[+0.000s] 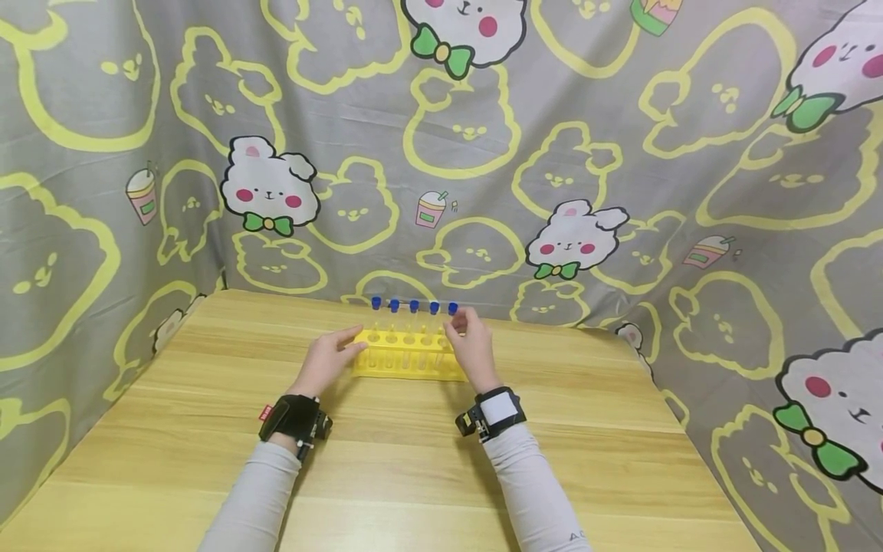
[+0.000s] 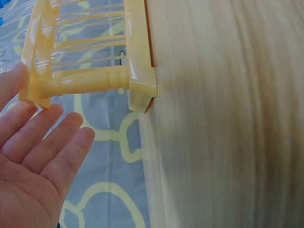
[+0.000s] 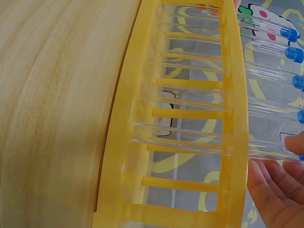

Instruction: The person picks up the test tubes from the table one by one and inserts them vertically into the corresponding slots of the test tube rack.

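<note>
While the left hand (image 1: 329, 360) lies with fingers straight against the left end of the yellow plastic test-tube rack (image 1: 408, 357) at the far middle of the pale wooden table (image 1: 386, 468), the right hand (image 1: 472, 346) reaches its rightmost clear blue-capped tube (image 1: 452, 322).

The right fingertips (image 3: 293, 143) seem to pinch it just under the cap, though the view crops them; the thin, slick, likely fragile tube is best taken there, the rack is light and stiff.
</note>
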### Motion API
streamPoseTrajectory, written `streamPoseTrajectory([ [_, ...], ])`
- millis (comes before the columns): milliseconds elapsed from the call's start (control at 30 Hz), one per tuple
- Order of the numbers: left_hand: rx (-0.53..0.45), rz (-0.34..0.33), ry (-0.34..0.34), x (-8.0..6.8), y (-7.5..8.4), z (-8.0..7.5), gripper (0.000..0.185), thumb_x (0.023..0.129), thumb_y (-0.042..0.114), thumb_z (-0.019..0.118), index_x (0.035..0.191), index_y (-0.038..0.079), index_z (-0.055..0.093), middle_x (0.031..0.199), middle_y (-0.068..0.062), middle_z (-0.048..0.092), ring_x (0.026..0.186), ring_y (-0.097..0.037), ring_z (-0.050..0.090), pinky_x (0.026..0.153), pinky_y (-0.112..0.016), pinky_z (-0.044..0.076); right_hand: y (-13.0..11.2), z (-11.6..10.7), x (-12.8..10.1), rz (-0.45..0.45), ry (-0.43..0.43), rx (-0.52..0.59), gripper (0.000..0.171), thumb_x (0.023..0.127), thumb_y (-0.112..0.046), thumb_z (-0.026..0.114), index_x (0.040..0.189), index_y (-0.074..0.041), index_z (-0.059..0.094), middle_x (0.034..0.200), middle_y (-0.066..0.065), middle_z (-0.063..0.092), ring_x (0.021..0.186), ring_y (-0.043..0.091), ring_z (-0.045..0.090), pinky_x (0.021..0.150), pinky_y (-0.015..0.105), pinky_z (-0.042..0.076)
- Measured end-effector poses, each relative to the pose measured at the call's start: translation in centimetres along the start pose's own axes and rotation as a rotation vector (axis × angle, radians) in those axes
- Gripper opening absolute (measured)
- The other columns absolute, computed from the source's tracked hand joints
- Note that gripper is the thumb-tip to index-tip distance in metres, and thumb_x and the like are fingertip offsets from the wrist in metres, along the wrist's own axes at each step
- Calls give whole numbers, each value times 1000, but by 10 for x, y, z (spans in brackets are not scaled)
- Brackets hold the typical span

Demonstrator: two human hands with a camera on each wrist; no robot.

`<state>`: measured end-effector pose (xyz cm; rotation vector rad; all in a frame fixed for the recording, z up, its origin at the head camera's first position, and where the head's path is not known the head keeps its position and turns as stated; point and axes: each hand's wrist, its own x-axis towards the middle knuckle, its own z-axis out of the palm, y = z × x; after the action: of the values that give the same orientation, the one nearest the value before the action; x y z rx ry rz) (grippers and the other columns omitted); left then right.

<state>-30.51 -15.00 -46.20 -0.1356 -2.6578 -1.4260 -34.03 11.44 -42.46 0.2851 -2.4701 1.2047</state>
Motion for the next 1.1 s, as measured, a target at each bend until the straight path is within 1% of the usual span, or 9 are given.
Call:
streamPoseTrajectory([
  [167, -5, -11, 0, -1, 1, -1, 52, 96, 36, 61, 141, 14, 51, 143, -16, 53, 124, -37, 58, 104, -49, 49, -1, 1, 0, 0, -2, 2, 29, 92, -14, 66, 114, 4, 59, 99, 16, 70, 91, 28, 69, 79, 38, 61],
  [333, -11, -15, -1, -2, 1, -2, 53, 95, 36, 61, 142, 14, 50, 144, -17, 52, 124, -38, 57, 104, -50, 49, 3, 1, -1, -11, 11, 6, 29, 91, -14, 68, 114, 1, 59, 97, 15, 70, 89, 28, 69, 78, 38, 61],
  [467, -11, -15, -3, -2, 1, -2, 53, 95, 37, 61, 142, 14, 50, 143, -17, 52, 124, -39, 57, 104, -50, 49, 6, -5, -2, 0, 12, 20, 28, 92, -16, 67, 115, -1, 59, 98, 15, 70, 92, 28, 69, 78, 38, 61],
  [600, -12, -12, -1, -1, 1, -2, 53, 95, 36, 62, 141, 14, 50, 143, -17, 53, 123, -38, 58, 103, -50, 49, 8, -17, -5, 14, 24, 36, 31, 93, -17, 66, 118, -1, 57, 100, 15, 68, 95, 29, 67, 79, 40, 60],
  [800, -3, 1, -1, 0, 2, -1, 53, 95, 35, 61, 141, 13, 50, 143, -17, 52, 122, -38, 59, 103, -50, 49, 16, -40, -9, 0, 70, 35, 30, 93, -16, 66, 116, 1, 57, 101, 18, 67, 96, 31, 67, 83, 43, 60],
  [933, -2, 1, -1, -1, 3, -2, 53, 95, 35, 62, 141, 12, 51, 143, -17, 53, 122, -38, 58, 103, -50, 49, 25, -55, -14, -3, 93, 31, 29, 92, -15, 67, 114, 0, 57, 101, 18, 67, 95, 31, 67, 82, 44, 60],
  [1033, -6, 1, 1, -1, 3, -2, 53, 95, 35, 62, 141, 12, 51, 143, -17, 53, 123, -39, 58, 103, -50, 49, 32, -65, -19, -7, 100, 10, 29, 92, -15, 67, 114, 1, 57, 101, 19, 67, 94, 32, 67, 81, 44, 60],
  [1100, -8, 3, -1, -2, 3, -2, 52, 95, 34, 61, 141, 11, 51, 143, -17, 53, 123, -39, 58, 103, -50, 49, 36, -73, -23, 10, 91, -13, 30, 91, -16, 68, 114, 2, 57, 101, 20, 68, 93, 33, 67, 81, 44, 59],
])
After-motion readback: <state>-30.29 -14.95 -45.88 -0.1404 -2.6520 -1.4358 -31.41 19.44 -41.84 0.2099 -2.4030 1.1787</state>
